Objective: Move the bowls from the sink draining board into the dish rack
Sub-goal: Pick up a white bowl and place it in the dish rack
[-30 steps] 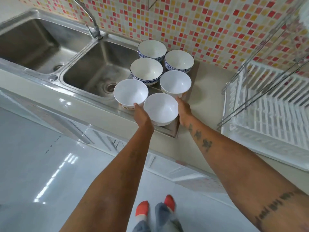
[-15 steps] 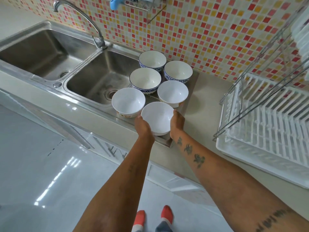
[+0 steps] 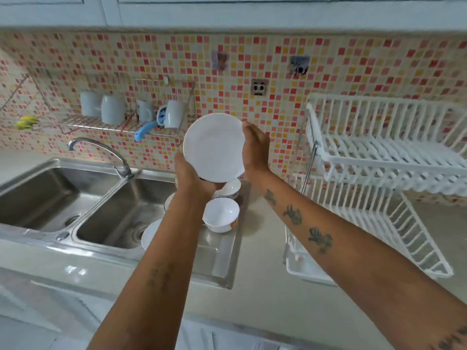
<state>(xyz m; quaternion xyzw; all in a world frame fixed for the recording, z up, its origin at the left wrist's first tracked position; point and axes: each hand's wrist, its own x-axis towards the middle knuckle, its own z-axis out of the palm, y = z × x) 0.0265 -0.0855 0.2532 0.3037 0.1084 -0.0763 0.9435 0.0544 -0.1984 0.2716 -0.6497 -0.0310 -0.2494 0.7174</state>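
I hold a white bowl [image 3: 213, 146] up in front of the tiled wall, its inside facing me. My left hand [image 3: 188, 174] grips its lower left edge and my right hand [image 3: 255, 150] its right edge. Below, on the steel draining board [image 3: 222, 258], another white bowl [image 3: 221, 214] stands upright. More bowls [image 3: 231, 188] sit behind it, partly hidden by my left arm, and one bowl's rim [image 3: 149, 233] shows to the left of that arm. The white two-tier dish rack [image 3: 384, 152] stands to the right with nothing on it.
A double steel sink [image 3: 106, 213] with a curved tap [image 3: 101, 150] lies to the left. A wire wall shelf [image 3: 121, 125] carries upturned mugs [image 3: 113, 109] and a blue-handled tool. The beige counter [image 3: 262, 299] runs between draining board and rack.
Both hands closed on the nearest bowl and lifted it off the draining board, up to wall height and tilted toward me. The view has swung upward.
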